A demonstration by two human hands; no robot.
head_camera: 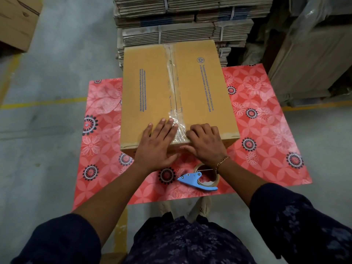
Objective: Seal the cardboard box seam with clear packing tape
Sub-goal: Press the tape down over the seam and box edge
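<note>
Both hands press the tape (174, 103) flat at the box (150, 88) edge: left hand (157, 142) open, right hand (204, 142) half curled, gripping nothing, likely to bond it.

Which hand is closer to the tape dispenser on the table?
Right. The right hand grips the box's near edge, its wrist directly over the tape dispenser. The left hand presses the tape farther to the left.
</note>
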